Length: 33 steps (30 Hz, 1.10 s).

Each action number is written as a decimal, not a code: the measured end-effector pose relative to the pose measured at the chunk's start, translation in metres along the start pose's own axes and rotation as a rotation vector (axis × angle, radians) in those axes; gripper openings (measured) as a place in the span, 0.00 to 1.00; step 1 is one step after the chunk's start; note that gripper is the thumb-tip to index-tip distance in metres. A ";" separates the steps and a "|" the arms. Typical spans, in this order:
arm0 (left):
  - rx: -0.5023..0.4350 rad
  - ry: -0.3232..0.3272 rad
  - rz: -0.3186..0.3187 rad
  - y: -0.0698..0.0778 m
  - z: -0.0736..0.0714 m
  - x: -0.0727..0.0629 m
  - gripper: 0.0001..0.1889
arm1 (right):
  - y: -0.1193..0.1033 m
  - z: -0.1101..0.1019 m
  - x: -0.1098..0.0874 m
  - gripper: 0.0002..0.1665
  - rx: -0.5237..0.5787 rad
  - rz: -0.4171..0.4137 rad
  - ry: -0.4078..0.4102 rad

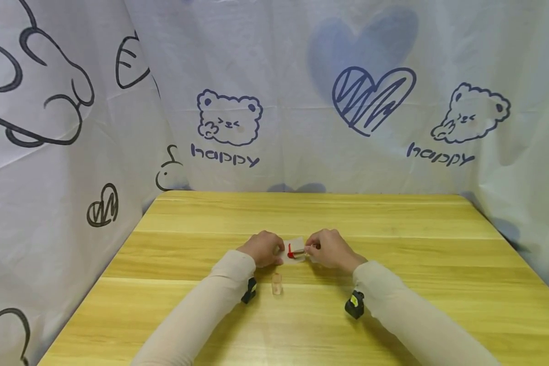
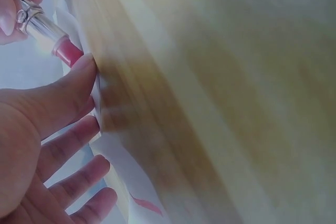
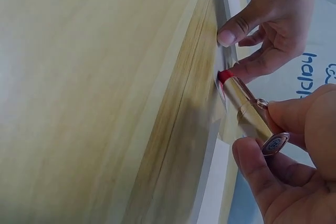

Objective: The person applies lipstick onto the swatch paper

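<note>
A tube of red lipstick (image 3: 245, 104) is pinched at its base between the thumb and fingers of my right hand (image 1: 331, 248). Its bare red tip points left and meets a small white sheet of paper (image 1: 296, 241), as seen in the head view. A red stroke (image 1: 290, 247) shows on the sheet beside the tip. On the paper's left side rests my left hand (image 1: 264, 248), thumb and fingertips at the edge; in the left wrist view its fingers are spread and fairly straight. Nearer me lies a small translucent peach-coloured oblong piece (image 1: 277, 283).
The wooden table (image 1: 164, 315) extends around both hands. White cloth (image 1: 283, 51) with drawn bears and hearts hangs behind it and along its sides. A black camera band sits at each wrist.
</note>
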<state>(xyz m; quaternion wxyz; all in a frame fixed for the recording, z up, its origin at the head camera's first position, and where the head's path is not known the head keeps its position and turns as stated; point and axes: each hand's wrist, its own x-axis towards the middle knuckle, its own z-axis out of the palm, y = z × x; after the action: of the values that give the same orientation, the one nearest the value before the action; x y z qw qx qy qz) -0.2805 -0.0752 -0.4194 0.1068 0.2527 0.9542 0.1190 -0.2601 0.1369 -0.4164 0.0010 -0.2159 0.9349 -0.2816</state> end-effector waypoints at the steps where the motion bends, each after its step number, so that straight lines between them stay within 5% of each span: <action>1: 0.000 0.000 0.000 0.000 0.000 0.000 0.16 | -0.001 -0.001 -0.001 0.06 0.001 -0.003 -0.005; 33: -0.003 0.002 -0.015 0.002 -0.001 -0.001 0.15 | -0.005 -0.007 -0.008 0.06 0.047 -0.028 -0.063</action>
<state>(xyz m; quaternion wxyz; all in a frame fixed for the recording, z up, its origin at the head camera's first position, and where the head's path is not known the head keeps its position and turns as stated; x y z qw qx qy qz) -0.2798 -0.0743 -0.4174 0.1073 0.2454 0.9560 0.1197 -0.2521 0.1399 -0.4093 0.0317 -0.2376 0.9244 -0.2965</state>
